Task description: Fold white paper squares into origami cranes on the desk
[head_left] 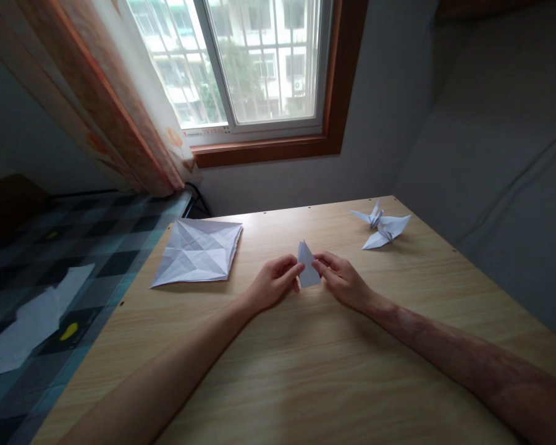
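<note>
A small piece of folded white paper (310, 272) is held upright above the middle of the table, its narrow pointed end up. My left hand (278, 279) pinches its left edge, thumb on the near face. On the other side, my right hand (341, 278) grips the right edge between thumb and fingers. The fingers behind the paper are partly hidden. Two folded paper cranes (385, 230) rest close together at the table's far right. To the left lies a stack of creased white paper squares (199, 250).
The wooden table (278, 371) stands below a window (269, 62) with a curtain (97, 93) at its left. Beside the table's left edge is a bed with a checked cover (111, 247), bearing loose white paper pieces (37, 321). A wall rises to the right.
</note>
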Action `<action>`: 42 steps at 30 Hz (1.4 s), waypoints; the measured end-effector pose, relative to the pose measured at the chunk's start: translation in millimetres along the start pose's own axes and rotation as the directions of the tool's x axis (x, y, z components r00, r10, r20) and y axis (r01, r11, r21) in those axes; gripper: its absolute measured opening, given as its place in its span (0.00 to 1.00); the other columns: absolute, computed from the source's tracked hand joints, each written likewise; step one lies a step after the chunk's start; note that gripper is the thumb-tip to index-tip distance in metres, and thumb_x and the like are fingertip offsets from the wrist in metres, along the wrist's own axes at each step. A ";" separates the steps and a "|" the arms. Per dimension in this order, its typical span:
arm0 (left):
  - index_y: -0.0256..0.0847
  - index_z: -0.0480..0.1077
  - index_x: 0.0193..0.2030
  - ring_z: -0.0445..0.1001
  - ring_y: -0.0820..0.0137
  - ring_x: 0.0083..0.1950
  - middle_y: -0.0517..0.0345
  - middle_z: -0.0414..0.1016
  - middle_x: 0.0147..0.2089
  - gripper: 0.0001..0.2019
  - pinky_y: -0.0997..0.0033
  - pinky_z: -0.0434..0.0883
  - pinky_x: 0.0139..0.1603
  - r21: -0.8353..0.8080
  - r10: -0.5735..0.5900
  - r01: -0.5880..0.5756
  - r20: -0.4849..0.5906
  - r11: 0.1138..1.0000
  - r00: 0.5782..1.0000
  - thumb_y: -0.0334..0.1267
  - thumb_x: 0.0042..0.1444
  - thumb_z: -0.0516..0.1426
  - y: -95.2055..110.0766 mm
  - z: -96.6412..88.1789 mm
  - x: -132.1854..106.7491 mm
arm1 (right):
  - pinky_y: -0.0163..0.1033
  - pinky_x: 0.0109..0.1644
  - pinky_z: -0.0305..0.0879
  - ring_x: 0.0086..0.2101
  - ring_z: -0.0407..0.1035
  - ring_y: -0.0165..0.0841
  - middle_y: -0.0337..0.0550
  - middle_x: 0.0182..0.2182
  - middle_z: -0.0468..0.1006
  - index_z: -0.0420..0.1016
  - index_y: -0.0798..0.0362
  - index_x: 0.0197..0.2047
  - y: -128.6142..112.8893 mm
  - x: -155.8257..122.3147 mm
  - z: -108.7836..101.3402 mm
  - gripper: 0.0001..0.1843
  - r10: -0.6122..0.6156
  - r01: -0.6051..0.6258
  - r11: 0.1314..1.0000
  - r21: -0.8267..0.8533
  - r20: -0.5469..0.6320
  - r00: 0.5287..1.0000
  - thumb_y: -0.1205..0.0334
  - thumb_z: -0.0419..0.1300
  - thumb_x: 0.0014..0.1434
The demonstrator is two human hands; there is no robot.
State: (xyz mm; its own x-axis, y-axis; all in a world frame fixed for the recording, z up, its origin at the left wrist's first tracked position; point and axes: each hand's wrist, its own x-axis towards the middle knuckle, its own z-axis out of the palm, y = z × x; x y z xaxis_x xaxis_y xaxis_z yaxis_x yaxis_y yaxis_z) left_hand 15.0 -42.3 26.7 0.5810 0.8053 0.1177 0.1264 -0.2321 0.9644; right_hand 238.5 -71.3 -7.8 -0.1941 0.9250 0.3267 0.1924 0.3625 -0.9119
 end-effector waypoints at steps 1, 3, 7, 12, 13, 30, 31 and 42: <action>0.38 0.74 0.37 0.75 0.71 0.31 0.58 0.77 0.29 0.24 0.73 0.69 0.35 0.014 0.004 -0.004 -0.001 1.000 1.000 0.61 0.70 0.61 0.1 -0.6 -0.3 | 0.41 0.46 0.73 0.40 0.79 0.39 0.43 0.40 0.86 0.85 0.48 0.52 1.1 -0.5 0.6 0.17 0.017 -0.017 0.999 0.032 0.006 1.000 0.46 0.61 0.76; 0.38 0.73 0.36 0.75 0.71 0.31 0.59 0.77 0.29 0.24 0.73 0.69 0.35 0.037 0.011 -0.011 -0.001 0.999 1.000 0.60 0.71 0.60 0.1 -1.3 -1.1 | 0.40 0.45 0.74 0.41 0.79 0.39 0.43 0.41 0.86 0.84 0.48 0.52 3.0 -1.5 1.7 0.17 0.052 -0.054 0.994 0.098 0.019 0.998 0.45 0.63 0.74; 0.39 0.73 0.35 0.74 0.71 0.32 0.58 0.78 0.29 0.25 0.73 0.68 0.36 0.089 0.019 -0.019 0.004 0.996 1.000 0.59 0.72 0.59 -1.6 -1.5 -2.1 | 0.39 0.43 0.74 0.40 0.80 0.38 0.42 0.39 0.85 0.83 0.49 0.49 4.8 -2.5 2.8 0.17 0.095 -0.097 0.979 0.179 0.022 0.995 0.43 0.66 0.72; 0.38 0.76 0.40 0.74 0.70 0.33 0.57 0.79 0.30 0.23 0.72 0.69 0.38 0.046 0.007 -0.007 0.004 0.999 1.000 0.59 0.73 0.58 -5.7 0.1 -0.7 | 0.40 0.41 0.73 0.38 0.79 0.38 0.42 0.37 0.85 0.82 0.49 0.46 1.9 -1.9 1.9 0.17 0.105 -0.099 0.978 0.184 -0.022 0.994 0.43 0.67 0.71; 0.38 0.76 0.42 0.75 0.70 0.33 0.57 0.79 0.31 0.23 0.72 0.70 0.39 0.008 0.008 -0.009 0.013 1.000 1.000 0.59 0.73 0.59 -6.1 0.8 -0.5 | 0.40 0.40 0.73 0.37 0.79 0.38 0.42 0.37 0.85 0.81 0.49 0.46 1.3 -1.7 1.6 0.17 0.108 -0.100 0.980 0.175 -0.041 0.993 0.42 0.67 0.71; 0.37 0.76 0.53 0.78 0.68 0.42 0.53 0.81 0.42 0.21 0.71 0.73 0.44 -0.060 0.067 -0.064 0.062 0.996 0.996 0.56 0.71 0.63 -11.4 0.0 0.0 | 0.47 0.52 0.79 0.44 0.81 0.40 0.47 0.49 0.87 0.84 0.48 0.46 -12.7 -3.5 2.3 0.11 -0.072 0.069 0.997 -0.032 -0.128 0.989 0.50 0.67 0.71; 0.37 0.76 0.52 0.79 0.67 0.44 0.52 0.81 0.44 0.21 0.69 0.74 0.46 -0.063 0.066 -0.063 0.052 0.996 0.996 0.56 0.71 0.63 -11.0 0.4 -0.1 | 0.47 0.53 0.79 0.44 0.81 0.41 0.47 0.51 0.87 0.84 0.47 0.48 -14.4 -3.7 2.0 0.12 -0.066 0.064 0.998 -0.020 -0.103 0.993 0.49 0.67 0.72; 0.38 0.77 0.49 0.79 0.65 0.46 0.51 0.81 0.44 0.20 0.65 0.77 0.52 -0.061 0.069 -0.069 0.001 0.996 0.998 0.56 0.70 0.64 -5.1 1.0 -2.2 | 0.49 0.51 0.82 0.43 0.84 0.42 0.48 0.52 0.88 0.86 0.47 0.50 -12.6 -3.1 0.9 0.16 -0.011 0.012 0.999 0.053 -0.021 1.000 0.47 0.73 0.66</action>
State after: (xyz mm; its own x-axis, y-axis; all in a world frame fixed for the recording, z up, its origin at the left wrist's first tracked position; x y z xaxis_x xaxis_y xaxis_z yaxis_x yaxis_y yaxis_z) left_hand 13.8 -43.4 21.3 0.5888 0.7871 0.1836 0.0367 -0.2530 0.9668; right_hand 235.8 -78.9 2.4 -0.1759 0.9230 0.3422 0.1391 0.3675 -0.9196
